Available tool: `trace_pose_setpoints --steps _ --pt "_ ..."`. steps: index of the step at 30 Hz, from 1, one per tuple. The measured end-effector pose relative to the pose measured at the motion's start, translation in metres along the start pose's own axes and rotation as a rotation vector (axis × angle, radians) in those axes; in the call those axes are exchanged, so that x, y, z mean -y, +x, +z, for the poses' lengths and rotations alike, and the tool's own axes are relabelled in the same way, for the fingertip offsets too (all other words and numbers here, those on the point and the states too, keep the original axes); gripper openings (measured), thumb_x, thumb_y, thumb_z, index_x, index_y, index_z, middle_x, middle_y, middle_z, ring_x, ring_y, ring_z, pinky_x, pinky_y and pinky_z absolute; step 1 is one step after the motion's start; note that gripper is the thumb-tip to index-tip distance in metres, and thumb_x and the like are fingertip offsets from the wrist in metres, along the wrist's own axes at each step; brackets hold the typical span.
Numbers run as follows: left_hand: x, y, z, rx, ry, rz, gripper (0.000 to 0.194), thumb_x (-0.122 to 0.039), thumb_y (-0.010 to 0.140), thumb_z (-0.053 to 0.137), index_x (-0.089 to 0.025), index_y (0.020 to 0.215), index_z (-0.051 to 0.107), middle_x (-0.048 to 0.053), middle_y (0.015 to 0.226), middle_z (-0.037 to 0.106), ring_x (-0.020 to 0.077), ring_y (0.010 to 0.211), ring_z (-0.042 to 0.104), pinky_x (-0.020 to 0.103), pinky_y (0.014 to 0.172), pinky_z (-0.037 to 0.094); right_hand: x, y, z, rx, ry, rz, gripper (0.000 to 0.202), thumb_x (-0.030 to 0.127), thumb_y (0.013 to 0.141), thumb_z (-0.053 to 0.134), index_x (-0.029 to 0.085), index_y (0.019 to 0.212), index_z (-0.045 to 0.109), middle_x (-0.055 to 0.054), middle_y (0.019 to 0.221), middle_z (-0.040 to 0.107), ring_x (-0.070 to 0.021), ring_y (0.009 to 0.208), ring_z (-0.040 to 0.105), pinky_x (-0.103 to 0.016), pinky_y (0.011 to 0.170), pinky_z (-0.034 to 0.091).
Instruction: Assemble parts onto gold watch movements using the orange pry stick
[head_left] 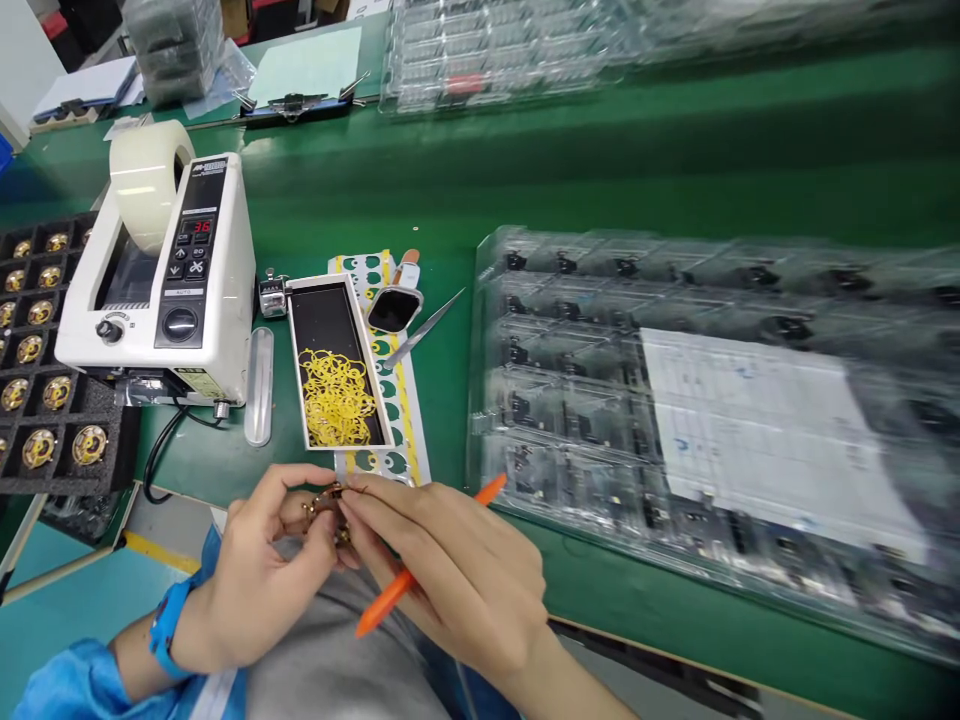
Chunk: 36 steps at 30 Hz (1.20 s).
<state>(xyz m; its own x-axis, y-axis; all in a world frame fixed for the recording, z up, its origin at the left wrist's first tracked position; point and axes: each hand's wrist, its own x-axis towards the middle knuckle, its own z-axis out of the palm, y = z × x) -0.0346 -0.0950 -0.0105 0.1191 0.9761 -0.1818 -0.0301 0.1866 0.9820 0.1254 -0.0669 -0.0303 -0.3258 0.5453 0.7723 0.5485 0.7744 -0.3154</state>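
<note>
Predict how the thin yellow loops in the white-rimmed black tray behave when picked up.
The thin yellow loops look light and probably flexible, given their narrow strands. Heaped and overlapping, they would likely lift as a clump.

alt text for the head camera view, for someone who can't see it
Two bare hands, left and right, hold a small metal part over the edge of a green workbench, an orange stick tucked in the right. Beyond are a box of yellow rings, a tape dispenser and clear plastic trays.
</note>
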Motion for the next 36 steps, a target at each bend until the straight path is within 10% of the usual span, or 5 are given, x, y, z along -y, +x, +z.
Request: trace_pose_setpoints --steps 18,29,36 --pt "0.004 -0.003 0.002 0.049 0.107 0.050 0.021 -0.013 0.095 0.057 -0.025 0.112 0.061 -0.002 0.086 0.076 0.0112 0.076 0.073 0.016 0.073 0.055 0.001 -0.005 -0.003 0.046 -0.042 -0.042 0.006 0.005 0.092 0.059 0.007 0.096 0.063 -0.017 0.082 0.076 -0.0194 0.066 0.067 -0.028 0.054 0.051" --pt "0.002 0.023 -0.007 0.047 -0.261 -0.167 0.035 -0.042 0.074 0.083 -0.016 0.075 0.059 0.000 0.063 0.064 0.0115 0.055 0.062 0.019 0.054 0.051 0.003 0.008 -0.025 0.248 0.512 0.639 0.012 0.022 0.100 0.047 0.024 0.099 0.059 0.000 0.076 0.061 -0.0121 0.058 0.056 -0.021 0.050 0.045" --pt "-0.006 0.021 -0.004 0.104 -0.236 -0.261 0.035 -0.035 0.068 0.084 -0.017 0.069 0.054 -0.004 0.055 0.055 0.0093 0.043 0.054 0.019 0.044 0.046 0.004 0.006 -0.018 0.486 0.635 0.605 0.018 0.022 0.102 0.042 0.022 0.086 0.051 0.002 0.071 0.054 -0.0114 0.058 0.049 -0.021 0.053 0.040"
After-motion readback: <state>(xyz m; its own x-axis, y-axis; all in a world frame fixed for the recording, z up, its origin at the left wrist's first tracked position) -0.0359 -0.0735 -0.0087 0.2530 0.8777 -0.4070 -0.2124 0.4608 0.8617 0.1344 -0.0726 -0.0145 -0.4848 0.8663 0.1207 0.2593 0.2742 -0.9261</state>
